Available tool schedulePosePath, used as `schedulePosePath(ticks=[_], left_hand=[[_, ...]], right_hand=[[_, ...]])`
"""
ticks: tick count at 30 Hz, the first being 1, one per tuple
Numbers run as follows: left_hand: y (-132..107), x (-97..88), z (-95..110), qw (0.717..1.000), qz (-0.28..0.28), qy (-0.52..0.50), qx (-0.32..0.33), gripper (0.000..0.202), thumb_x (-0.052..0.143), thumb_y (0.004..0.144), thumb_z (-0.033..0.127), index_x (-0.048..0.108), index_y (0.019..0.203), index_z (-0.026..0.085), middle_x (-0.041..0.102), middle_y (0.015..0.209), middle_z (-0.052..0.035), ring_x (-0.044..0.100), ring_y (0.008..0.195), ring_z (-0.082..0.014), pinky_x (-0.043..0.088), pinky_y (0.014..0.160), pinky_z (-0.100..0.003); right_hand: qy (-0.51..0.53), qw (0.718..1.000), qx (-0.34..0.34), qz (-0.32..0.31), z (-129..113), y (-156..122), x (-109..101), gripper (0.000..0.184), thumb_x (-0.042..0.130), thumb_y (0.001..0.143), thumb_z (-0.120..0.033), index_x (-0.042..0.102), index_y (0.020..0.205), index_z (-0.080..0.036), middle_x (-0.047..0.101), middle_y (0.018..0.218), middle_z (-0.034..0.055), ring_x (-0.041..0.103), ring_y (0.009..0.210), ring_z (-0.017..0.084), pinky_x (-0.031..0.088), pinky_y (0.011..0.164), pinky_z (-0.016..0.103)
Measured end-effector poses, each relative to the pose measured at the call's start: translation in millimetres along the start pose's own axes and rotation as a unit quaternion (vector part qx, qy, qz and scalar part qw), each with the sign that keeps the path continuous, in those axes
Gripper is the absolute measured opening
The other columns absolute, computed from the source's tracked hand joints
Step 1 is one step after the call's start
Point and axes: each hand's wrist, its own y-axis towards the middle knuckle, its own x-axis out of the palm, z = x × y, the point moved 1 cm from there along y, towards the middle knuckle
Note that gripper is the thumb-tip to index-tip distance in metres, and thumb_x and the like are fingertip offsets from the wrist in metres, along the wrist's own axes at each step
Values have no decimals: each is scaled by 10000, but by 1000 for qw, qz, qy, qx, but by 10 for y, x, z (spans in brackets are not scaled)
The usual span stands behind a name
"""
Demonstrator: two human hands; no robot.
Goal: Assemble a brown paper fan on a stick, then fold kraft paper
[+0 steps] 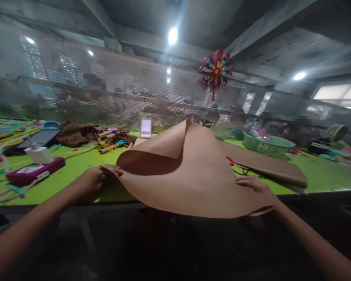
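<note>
A large sheet of brown paper (204, 183) lies across the front of the green table, its near edge hanging over. Its far left side curls over into a loose fold. My left hand (107, 174) is closed on the sheet's left edge, fingers partly behind the paper. My right hand (254, 184) rests on the right side of the sheet with fingers stretched out over it; its thumb is hidden. Orange-handled scissors (229, 160) lie just beyond the right hand, partly covered by the sheet. Another folded piece of brown paper (269, 166) lies behind them.
A purple box with a white plug (36, 171) stands at left, near a dark tablet (42, 139) and coloured strips. Small sticks with yellow string (109, 144), a lit phone (146, 128) and a green basket (267, 145) sit farther back. A mesh screen (128, 86) bounds the table.
</note>
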Motion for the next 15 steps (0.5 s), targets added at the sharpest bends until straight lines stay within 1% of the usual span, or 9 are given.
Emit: schedulePosePath(ticks=[3, 5, 6, 8, 9, 11, 13, 15], left_hand=[[-2, -21, 34, 999, -28, -17, -32, 552, 499, 748, 639, 730, 942, 175, 705, 1078, -97, 615, 1025, -278, 428, 954, -363], [9, -35, 87, 997, -51, -7, -61, 511, 525, 727, 613, 733, 920, 187, 725, 1010, -75, 635, 950, -282, 467, 874, -356], [19, -42, 115, 996, -55, 3, -76, 494, 537, 708, 607, 738, 891, 195, 735, 955, -67, 645, 897, -284, 483, 821, -351], [42, -52, 155, 993, -52, 22, -101, 466, 552, 664, 614, 747, 817, 219, 741, 833, -57, 652, 791, -284, 494, 718, -342], [53, -55, 160, 992, -51, 24, -110, 456, 554, 649, 619, 749, 794, 233, 739, 793, -52, 650, 760, -283, 492, 687, -338], [72, -65, 133, 991, -54, 10, -119, 443, 556, 638, 626, 750, 790, 258, 739, 784, -42, 649, 750, -278, 489, 676, -335], [85, -83, 72, 991, -63, -7, -118, 439, 562, 641, 630, 749, 819, 275, 744, 820, -32, 651, 764, -272, 493, 700, -336], [96, -112, 13, 992, -66, -10, -108, 454, 563, 653, 640, 747, 850, 274, 746, 870, -31, 651, 807, -270, 494, 740, -334]], right_hand=[[-26, 999, 16, -30, -177, -68, -138, 413, 607, 765, -522, 684, 1081, -267, 661, 1133, 120, 583, 1058, 312, 441, 895, 490], [-32, 997, 8, -73, -357, -90, -243, 464, 640, 765, -484, 632, 1185, -285, 604, 1242, 114, 519, 1156, 312, 404, 957, 490], [-28, 995, -3, -97, -440, -88, -288, 471, 652, 765, -468, 620, 1203, -298, 582, 1277, 105, 489, 1195, 310, 384, 983, 487], [-1, 991, -26, -135, -550, -55, -351, 423, 656, 771, -459, 645, 1166, -309, 581, 1283, 93, 475, 1218, 302, 351, 1014, 484], [23, 988, -35, -147, -571, -27, -368, 385, 648, 776, -470, 671, 1123, -305, 602, 1256, 94, 498, 1197, 298, 346, 1016, 485], [79, 982, -36, -168, -551, 40, -376, 354, 611, 796, -511, 708, 1050, -284, 654, 1172, 104, 562, 1124, 285, 363, 999, 482], [129, 974, -12, -188, -485, 106, -362, 374, 578, 812, -538, 725, 1017, -262, 685, 1110, 109, 602, 1069, 270, 401, 972, 460], [163, 967, 27, -194, -417, 157, -340, 364, 573, 821, -526, 737, 981, -243, 695, 1092, 104, 610, 1065, 259, 430, 957, 430]])
